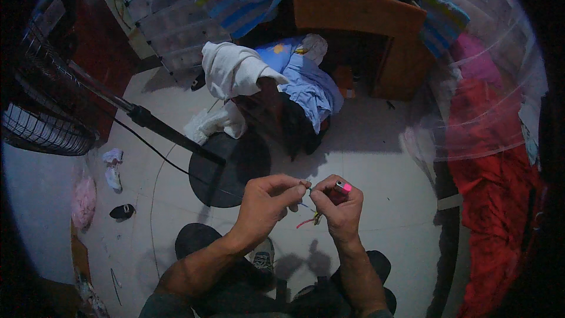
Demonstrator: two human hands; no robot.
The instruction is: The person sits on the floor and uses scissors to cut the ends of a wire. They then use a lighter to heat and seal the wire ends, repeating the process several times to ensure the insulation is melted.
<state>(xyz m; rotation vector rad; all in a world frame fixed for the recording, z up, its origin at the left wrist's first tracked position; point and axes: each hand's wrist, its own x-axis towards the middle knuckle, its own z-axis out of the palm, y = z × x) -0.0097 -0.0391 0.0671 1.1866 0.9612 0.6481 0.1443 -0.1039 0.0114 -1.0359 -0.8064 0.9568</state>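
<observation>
My left hand [269, 201] pinches a thin wire between thumb and forefinger, its tip close to the other hand. My right hand [337, 207] holds a pink-topped lighter [342, 187] within its curled fingers, and its thumb and forefinger meet at the same thin wire. Below the fingers, several short coloured wires [315, 218], among them a red one and a yellowish one, stick out from the right hand. Whether these belong to one cable is hidden by the palm. Both hands are above the tiled floor, in front of my knees.
A floor fan with a round black base [229, 170] stands ahead to the left, its cord along the floor. Clothes [309, 84] and a white cloth [238, 70] lie heaped before a wooden desk [357, 11]. Red fabric [490, 176] hangs at the right. A dark slipper [122, 211] lies left.
</observation>
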